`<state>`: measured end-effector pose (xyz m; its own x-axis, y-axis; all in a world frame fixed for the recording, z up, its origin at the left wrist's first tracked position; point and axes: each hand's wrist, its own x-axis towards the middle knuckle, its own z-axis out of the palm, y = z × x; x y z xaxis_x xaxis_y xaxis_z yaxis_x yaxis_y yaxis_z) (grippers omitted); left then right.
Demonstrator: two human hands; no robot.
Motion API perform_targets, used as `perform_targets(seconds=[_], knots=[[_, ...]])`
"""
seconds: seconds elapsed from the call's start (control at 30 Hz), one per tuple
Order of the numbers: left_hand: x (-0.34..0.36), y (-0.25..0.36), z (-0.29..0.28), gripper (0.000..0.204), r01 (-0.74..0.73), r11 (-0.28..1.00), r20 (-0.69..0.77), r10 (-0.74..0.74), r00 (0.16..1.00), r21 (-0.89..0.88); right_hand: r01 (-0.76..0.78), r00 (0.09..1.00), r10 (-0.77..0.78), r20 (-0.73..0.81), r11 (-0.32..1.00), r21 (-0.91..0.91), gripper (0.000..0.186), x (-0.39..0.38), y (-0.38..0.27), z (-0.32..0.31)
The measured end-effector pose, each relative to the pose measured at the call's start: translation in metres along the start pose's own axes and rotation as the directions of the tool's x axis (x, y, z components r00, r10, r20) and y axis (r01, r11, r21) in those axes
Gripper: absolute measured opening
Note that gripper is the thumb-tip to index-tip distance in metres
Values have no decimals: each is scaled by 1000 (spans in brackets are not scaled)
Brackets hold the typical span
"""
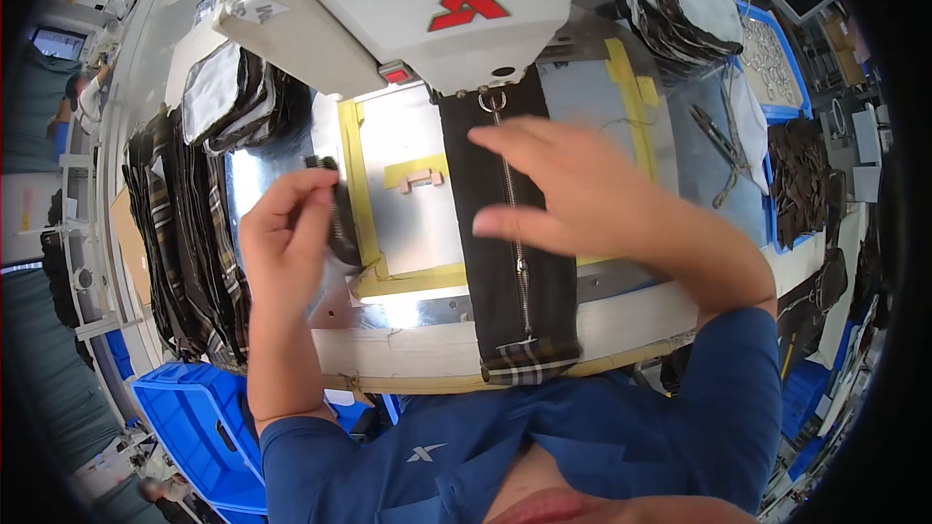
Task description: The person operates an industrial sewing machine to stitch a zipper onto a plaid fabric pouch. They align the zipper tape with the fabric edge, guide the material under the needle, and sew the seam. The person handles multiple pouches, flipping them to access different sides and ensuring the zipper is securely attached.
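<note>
Left hand (291, 218) was pinched shut on a short dark zipper piece (338, 218), held just off the left edge of the yellow-taped jig plate (413, 223). Right hand (573, 199) was open, fingers spread flat, hovering over or lightly pressing the black fabric strip (510, 262); contact couldn't be confirmed. Strip lay lengthwise on the table (427, 344), plaid end (529, 364) at the near edge, its centre zipper (517, 233) running up to a ring pull (492, 100) under the sewing machine head (427, 10).

My read: keep the flat palm on the strip so it doesn't skew, line the zipper tape square to the yellow tape edges, and keep fingertips clear of the needle zone.

Further out: plaid fabric stack (184, 233) at left, blue bin (199, 422) below it, scissors (718, 141) at right.
</note>
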<state>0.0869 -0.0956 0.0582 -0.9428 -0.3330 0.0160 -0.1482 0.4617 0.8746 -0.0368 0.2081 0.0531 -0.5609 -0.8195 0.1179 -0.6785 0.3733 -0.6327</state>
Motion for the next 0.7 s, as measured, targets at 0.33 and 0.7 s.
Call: perform_targets(seconds=[0.33,0.7], knots=[[35,48,77,27,-547,818,241,502,831,180,-129,978,203,-46,766,630,46,-4,7,6],[47,14,94,19,-350,933,281,359,890,-83,-157,985,173,11,863,479,24,4,18,-4]])
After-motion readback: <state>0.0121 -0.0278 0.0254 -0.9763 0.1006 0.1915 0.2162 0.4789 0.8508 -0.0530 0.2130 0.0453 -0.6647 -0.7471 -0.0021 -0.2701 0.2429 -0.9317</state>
